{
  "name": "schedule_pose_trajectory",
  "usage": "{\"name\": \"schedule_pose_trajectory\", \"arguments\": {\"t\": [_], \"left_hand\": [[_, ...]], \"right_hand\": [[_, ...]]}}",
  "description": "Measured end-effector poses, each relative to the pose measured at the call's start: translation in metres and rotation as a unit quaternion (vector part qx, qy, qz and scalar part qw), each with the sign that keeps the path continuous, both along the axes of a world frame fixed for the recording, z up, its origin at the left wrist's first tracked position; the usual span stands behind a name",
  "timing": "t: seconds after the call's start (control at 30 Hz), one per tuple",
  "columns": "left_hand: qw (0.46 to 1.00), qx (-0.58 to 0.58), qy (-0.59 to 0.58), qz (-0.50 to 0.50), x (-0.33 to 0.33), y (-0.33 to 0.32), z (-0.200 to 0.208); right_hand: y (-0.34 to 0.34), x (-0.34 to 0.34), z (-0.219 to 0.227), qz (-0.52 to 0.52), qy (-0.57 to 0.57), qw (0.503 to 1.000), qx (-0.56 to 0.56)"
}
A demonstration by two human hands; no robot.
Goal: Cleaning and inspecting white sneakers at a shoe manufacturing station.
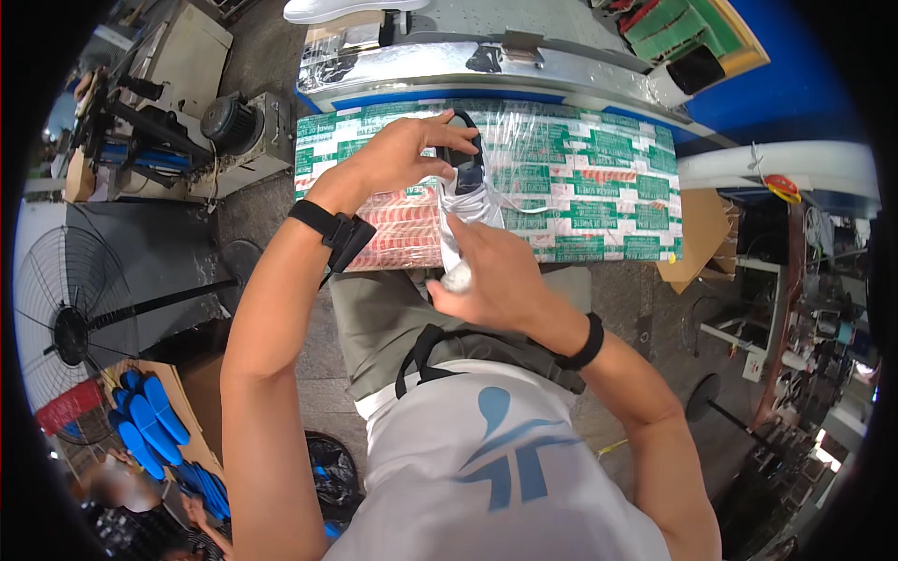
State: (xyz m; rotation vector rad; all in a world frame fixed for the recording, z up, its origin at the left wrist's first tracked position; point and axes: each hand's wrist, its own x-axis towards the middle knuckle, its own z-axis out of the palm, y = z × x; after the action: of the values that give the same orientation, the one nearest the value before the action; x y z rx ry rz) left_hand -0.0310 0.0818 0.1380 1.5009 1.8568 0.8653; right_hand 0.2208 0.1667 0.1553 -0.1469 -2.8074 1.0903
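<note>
A white lace-up sneaker (482,208) with a black lining lies on the table, its dark opening away from me and its toe toward me. My left hand (398,154) is at the collar, fingers and thumb curled round its left edge. Lower down, my right hand (500,276) grips the front of the sneaker, index finger pointing up along its side and thumb at the near end. Between that thumb and finger shows a rounded whitish patch (456,278); I cannot tell whether it is the toe or a separate wad. One loose lace trails to the right.
The tabletop (589,201) is covered with green, white and red printed tape under clear film. Behind it runs a metal-edged conveyor (421,70) carrying another white shoe (351,7). A fan (70,332) and blue insoles (150,421) are at left; an open carton (702,248) stands right.
</note>
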Motion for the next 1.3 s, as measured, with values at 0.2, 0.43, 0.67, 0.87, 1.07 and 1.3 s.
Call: {"name": "schedule_pose_trajectory", "arguments": {"t": [0.2, 0.43, 0.67, 0.87, 1.07, 1.3], "left_hand": [[1.000, 0.010, -0.010, 0.000, 0.002, 0.015, 0.004], [0.999, -0.003, -0.032, 0.009, 0.008, 0.008, 0.000], [0.999, -0.008, -0.045, 0.014, 0.005, 0.006, 0.000], [0.999, -0.013, -0.042, 0.019, 0.006, 0.010, 0.001], [0.998, 0.001, -0.052, 0.024, 0.008, 0.005, 0.001], [0.997, -0.006, -0.062, 0.038, 0.013, 0.005, -0.001]], "right_hand": [[0.031, 0.027, -0.007, -0.042, 0.105, 0.989, 0.092], [0.040, -0.004, -0.016, 0.032, 0.044, 0.998, -0.007], [0.029, -0.026, 0.004, 0.042, -0.094, 0.991, -0.085], [0.027, 0.037, 0.008, 0.036, -0.071, 0.989, -0.122], [0.030, 0.030, 0.003, -0.009, 0.151, 0.981, 0.123], [0.039, -0.017, -0.009, 0.028, 0.061, 0.998, 0.021]]}}
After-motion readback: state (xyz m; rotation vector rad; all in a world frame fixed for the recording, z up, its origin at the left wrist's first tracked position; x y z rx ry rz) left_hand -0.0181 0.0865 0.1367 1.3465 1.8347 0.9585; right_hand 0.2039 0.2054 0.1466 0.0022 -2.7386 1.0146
